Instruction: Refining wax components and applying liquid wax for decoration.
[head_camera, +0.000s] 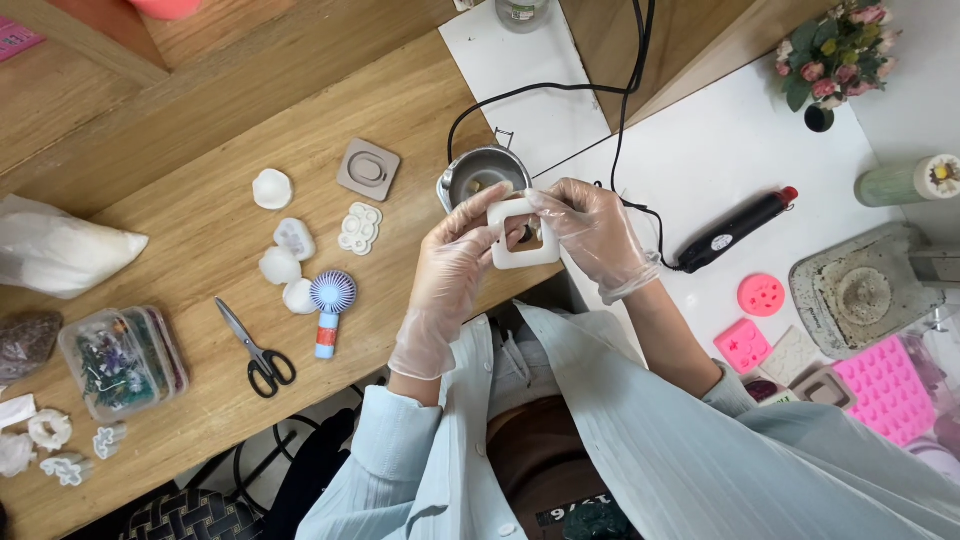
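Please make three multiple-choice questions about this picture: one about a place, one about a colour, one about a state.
1. Where do the scissors lie?
A. on the wooden table
B. on the white sheet
C. in the metal pot

2. Which colour is the square frame-shaped mould?
A. pink
B. white
C. black

3. How is the mould held?
A. by the left hand only
B. by both gloved hands
C. by nobody

Answers: 1 A, they rest on bare wood beside the small fan. 2 B, its rim is white. 3 B, the right hand grips it too.
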